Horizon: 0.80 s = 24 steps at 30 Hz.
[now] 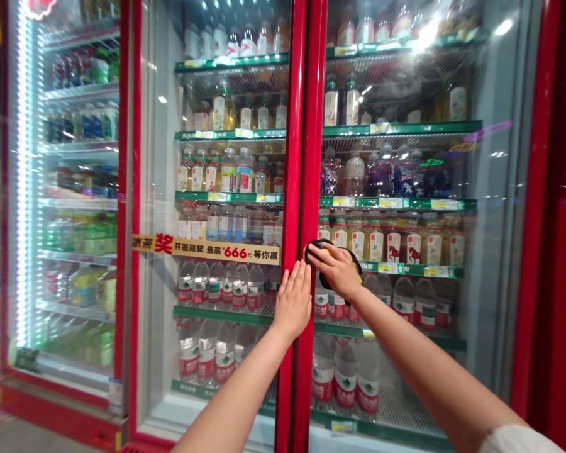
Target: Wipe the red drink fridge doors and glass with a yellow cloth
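Observation:
My left hand (pixel 294 304) lies flat against the red frame of the left glass door (pixel 295 126), its fingers stretched upward. Just to the right, my right hand (pixel 340 270) holds a rounded black and yellow object (pixel 357 267) against the edge of the right door (pixel 314 138). Most of that object is under the palm and fingers, so its kind cannot be made out. Both doors look closed, with a dark seam between them. Left of my left hand, a gold strip with printed characters (pixel 207 248) runs across the left glass.
Behind the glass, several shelves carry drink bottles, among them red-labelled water bottles (pixel 346 384) and tea bottles (pixel 414 242). Another lit cooler (pixel 82 233) stands at the left. Reflections from lights (pixel 427 34) show on the right glass. A red side frame (pixel 538 207) bounds the right.

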Each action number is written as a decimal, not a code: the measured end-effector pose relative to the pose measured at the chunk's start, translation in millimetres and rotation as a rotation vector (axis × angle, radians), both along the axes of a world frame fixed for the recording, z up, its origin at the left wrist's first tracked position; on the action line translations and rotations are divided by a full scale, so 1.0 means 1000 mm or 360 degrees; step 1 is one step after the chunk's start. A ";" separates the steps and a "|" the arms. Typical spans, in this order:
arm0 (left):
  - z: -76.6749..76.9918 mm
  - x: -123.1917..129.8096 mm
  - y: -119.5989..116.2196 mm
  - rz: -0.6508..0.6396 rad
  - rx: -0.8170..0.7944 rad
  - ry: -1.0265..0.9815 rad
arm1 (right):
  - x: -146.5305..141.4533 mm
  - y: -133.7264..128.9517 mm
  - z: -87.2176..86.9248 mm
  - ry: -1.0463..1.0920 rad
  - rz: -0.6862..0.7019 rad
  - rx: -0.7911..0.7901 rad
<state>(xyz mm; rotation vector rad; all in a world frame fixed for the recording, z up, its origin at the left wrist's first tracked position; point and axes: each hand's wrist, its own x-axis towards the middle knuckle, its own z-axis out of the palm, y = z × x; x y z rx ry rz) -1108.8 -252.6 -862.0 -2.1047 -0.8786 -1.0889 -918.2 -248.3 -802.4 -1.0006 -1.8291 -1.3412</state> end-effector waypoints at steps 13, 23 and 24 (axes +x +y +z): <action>0.006 -0.002 0.000 0.0069 0.0008 -0.0107 | -0.008 0.004 0.026 -0.0029 -0.0152 -0.0067; 0.020 0.000 0.001 0.0008 -0.0001 -0.0120 | -0.005 0.003 0.071 -0.0036 -0.0169 -0.0132; 0.023 0.001 0.001 0.0013 -0.0005 -0.0120 | -0.008 0.005 0.081 0.0015 -0.0175 -0.0113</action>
